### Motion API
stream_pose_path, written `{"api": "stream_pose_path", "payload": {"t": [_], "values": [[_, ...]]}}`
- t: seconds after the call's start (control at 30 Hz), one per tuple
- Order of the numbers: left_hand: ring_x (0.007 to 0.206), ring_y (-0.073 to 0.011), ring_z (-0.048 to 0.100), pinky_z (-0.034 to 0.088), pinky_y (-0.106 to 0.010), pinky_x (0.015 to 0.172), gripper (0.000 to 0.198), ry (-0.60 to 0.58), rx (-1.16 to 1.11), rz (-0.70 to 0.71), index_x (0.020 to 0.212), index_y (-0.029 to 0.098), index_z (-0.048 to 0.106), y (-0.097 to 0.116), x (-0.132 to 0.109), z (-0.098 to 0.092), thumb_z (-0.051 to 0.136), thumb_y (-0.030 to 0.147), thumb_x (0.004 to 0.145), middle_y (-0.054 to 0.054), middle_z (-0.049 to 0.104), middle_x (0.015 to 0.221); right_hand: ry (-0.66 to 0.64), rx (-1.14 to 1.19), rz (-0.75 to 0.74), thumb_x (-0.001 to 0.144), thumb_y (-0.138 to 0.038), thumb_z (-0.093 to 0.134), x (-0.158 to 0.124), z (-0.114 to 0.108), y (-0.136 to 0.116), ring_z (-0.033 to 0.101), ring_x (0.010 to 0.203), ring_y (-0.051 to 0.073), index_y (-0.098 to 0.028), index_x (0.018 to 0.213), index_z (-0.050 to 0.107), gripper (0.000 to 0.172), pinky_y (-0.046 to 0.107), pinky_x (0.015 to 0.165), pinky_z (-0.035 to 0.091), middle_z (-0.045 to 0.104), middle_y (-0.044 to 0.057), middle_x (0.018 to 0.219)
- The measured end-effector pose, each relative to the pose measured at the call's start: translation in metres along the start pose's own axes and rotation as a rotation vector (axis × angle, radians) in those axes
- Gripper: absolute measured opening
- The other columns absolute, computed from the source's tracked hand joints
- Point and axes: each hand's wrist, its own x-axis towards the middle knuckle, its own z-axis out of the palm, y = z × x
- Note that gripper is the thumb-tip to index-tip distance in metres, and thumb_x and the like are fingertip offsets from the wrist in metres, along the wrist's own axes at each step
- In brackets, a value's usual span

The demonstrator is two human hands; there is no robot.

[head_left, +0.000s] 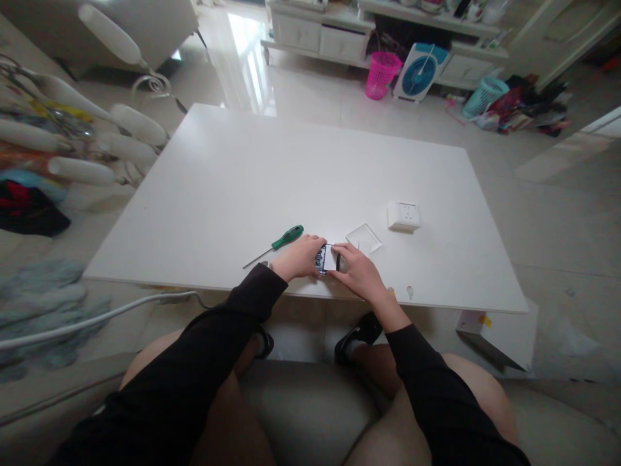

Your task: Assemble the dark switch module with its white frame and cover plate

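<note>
Near the front edge of the white table, my left hand (301, 257) and my right hand (359, 272) hold a small white and dark rectangular piece (330, 259) between them. My left fingers close on its left end, where dark detailed parts show; the right fingers pinch its plain white end. Its exact kind is too small to make out. To the left lies a screwdriver (288, 238) with a green handle, its shaft pointing at the front left. Just beyond my right hand is a thin white square frame (365, 237). Farther right stands a white wall socket (404, 216) on a box.
The white table (252, 168) spans the middle. A small clear item (410, 292) lies at its front edge. On the floor beyond are a pink basket (382, 74), a blue fan (420, 72) and a teal basket (485, 96). White lamp arms (130, 123) stick out at the left.
</note>
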Motion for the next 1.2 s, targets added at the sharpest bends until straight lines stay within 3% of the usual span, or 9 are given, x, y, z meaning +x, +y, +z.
{"api": "stream_pose_path", "payload": {"t": [0.4, 1.03, 1.2], "values": [[0.12, -0.0329, 0.065, 0.05, -0.039, 0.105, 0.068, -0.009, 0.019, 0.012, 0.124, 0.015, 0.063, 0.001, 0.0, -0.001, 0.095, 0.034, 0.068, -0.016, 0.07, 0.126, -0.008, 0.034, 0.006, 0.094, -0.032, 0.071, 0.001, 0.001, 0.001, 0.065, 0.127, 0.027, -0.023, 0.129, 0.071, 0.036, 0.045, 0.112, 0.052, 0.066, 0.01, 0.139], [0.116, -0.0324, 0.067, 0.05, -0.039, 0.104, 0.067, 0.011, 0.006, 0.004, 0.121, 0.016, 0.064, 0.0, 0.003, 0.002, 0.095, 0.033, 0.064, -0.015, 0.072, 0.122, 0.012, -0.17, 0.152, 0.089, -0.036, 0.079, 0.001, 0.001, -0.01, 0.062, 0.128, 0.032, -0.027, 0.126, 0.073, 0.038, 0.051, 0.105, 0.056, 0.061, 0.01, 0.146], [0.116, -0.0332, 0.067, 0.051, -0.04, 0.102, 0.068, 0.012, 0.006, -0.001, 0.122, 0.017, 0.065, 0.0, 0.003, 0.001, 0.096, 0.034, 0.063, -0.015, 0.072, 0.123, 0.02, -0.079, 0.156, 0.089, -0.034, 0.079, 0.0, 0.005, -0.007, 0.063, 0.128, 0.029, -0.027, 0.126, 0.072, 0.038, 0.048, 0.107, 0.055, 0.061, 0.008, 0.144]]}}
